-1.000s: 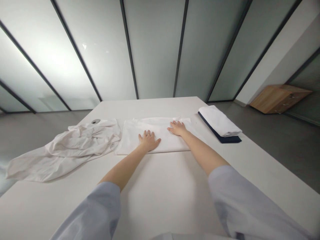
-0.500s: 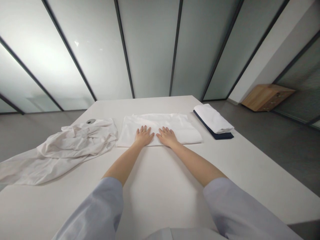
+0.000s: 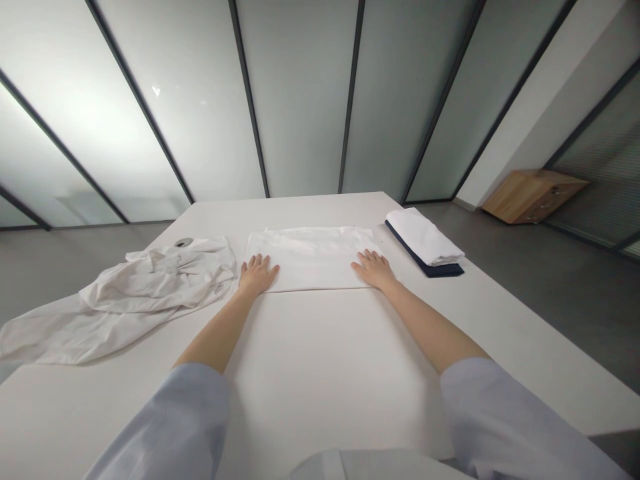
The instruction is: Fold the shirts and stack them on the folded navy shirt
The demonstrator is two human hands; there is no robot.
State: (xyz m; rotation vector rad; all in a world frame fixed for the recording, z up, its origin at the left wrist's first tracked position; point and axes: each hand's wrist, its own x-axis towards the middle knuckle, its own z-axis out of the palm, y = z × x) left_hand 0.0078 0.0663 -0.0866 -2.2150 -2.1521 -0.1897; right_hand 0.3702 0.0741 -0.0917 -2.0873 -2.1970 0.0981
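A white cloth [image 3: 315, 260], folded into a flat rectangle, lies in front of me with its long edge towards me. Near its left end my left hand [image 3: 257, 275] rests palm down, fingers spread. My right hand [image 3: 374, 268] lies flat close to the cloth's right end, its fingers also spread. Neither hand grips anything. The parts of the cloth beneath the palms are hidden.
A crumpled white cloth [image 3: 160, 287] spreads over the left side of the white table [image 3: 330, 373], by a round grey grommet [image 3: 184, 242]. At the right edge, a folded white cloth [image 3: 425, 237] sits on a folded navy one [image 3: 445, 271]. A wooden cabinet [image 3: 530, 197] stands beyond.
Both hands have slid apart over the folded cloth, the left one leftward and the right one rightward, from its middle to near its ends.
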